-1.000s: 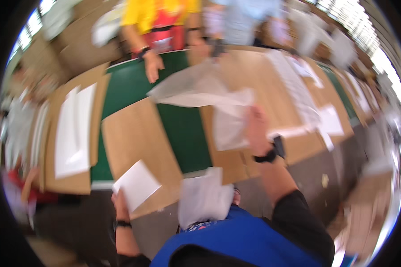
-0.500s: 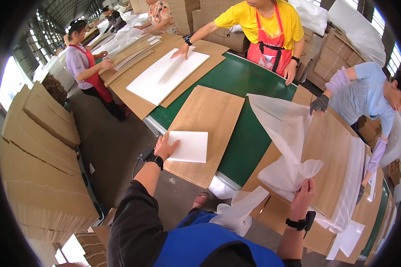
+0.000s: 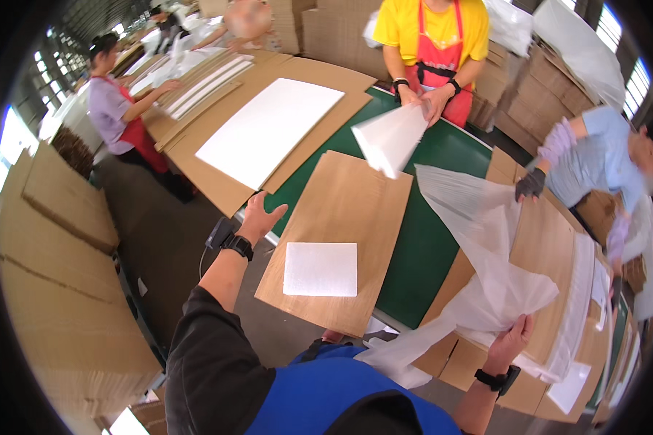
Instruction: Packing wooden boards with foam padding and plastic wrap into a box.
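Observation:
My left hand [image 3: 260,219] is open, fingers spread, close to the left edge of a wood-grain board [image 3: 348,210] on the green conveyor [image 3: 406,279]. A small white foam sheet [image 3: 320,269] lies on the near part of that board. My right hand [image 3: 511,339] pinches the edge of a thin translucent foam wrap [image 3: 479,297]. The wrap trails toward my waist and up over the left side of a second wood-grain board [image 3: 548,254] at the right. White foam strip [image 3: 575,304] lines that board's right edge.
A person in a yellow shirt [image 3: 434,36] across the conveyor handles a folded white sheet [image 3: 392,138]. Another's gloved hand [image 3: 530,185] rests at the right board. A white panel [image 3: 270,130] lies on cardboard [image 3: 185,148]. Cardboard stacks [image 3: 65,290] stand at left.
My left hand has left the foam sheet and moved up and left. My right hand still holds the wrap. The yellow-shirted person's hand has left the white panel and both hands now handle a sheet.

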### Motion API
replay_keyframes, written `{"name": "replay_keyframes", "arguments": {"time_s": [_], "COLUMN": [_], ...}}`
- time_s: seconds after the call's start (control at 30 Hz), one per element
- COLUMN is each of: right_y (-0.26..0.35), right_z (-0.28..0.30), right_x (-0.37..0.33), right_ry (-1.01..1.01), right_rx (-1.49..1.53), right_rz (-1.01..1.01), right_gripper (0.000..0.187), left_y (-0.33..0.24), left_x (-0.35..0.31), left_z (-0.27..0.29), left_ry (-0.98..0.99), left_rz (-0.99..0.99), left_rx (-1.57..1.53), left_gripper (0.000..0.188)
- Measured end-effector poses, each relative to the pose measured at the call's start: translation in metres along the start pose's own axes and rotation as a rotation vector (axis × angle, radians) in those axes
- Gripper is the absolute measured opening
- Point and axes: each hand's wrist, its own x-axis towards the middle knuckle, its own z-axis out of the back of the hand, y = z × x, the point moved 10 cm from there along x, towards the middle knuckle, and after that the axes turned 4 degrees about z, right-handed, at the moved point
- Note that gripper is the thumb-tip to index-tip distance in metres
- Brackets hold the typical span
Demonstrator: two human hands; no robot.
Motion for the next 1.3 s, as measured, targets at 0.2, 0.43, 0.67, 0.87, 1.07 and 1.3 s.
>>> {"name": "replay_keyframes", "arguments": {"time_s": [0.2,0.43,0.67,0.87,1.07,1.3], "right_y": [0.001,0.018,0.009,0.029,0.036,0.094], "right_z": [0.016,0.033,0.073,0.074,0.120,0.170], "right_x": [-0.003,-0.008,0.015,0.039,0.091,0.176], "right_ry": [0.058,-0.015,0.111,0.276,0.165,0.034], "right_rx": [-0.372,-0.251,-0.206,-0.102,-0.120,-0.018], "right_rz": [0.007,0.051,0.078,0.133,-0.043,0.043], "right_gripper": [0.017,0.013,0.011,0.013,0.020,0.013], "left_y": [-0.103,-0.204,-0.240,-0.248,-0.339,-0.378], "left_x": [0.002,-0.078,-0.157,-0.256,-0.337,-0.342], "left_z": [-0.052,-0.105,-0.141,-0.194,-0.176,-0.213], "left_ry": [0.142,0.412,0.362,0.491,0.375,0.427], "left_rz": [-0.426,-0.596,-0.518,-0.294,-0.654,-0.936], "left_rx": [-0.090,-0.168,-0.184,-0.362,-0.256,-0.228], "left_gripper": [0.066,0.057,0.054,0.046,0.036,0.037]}}
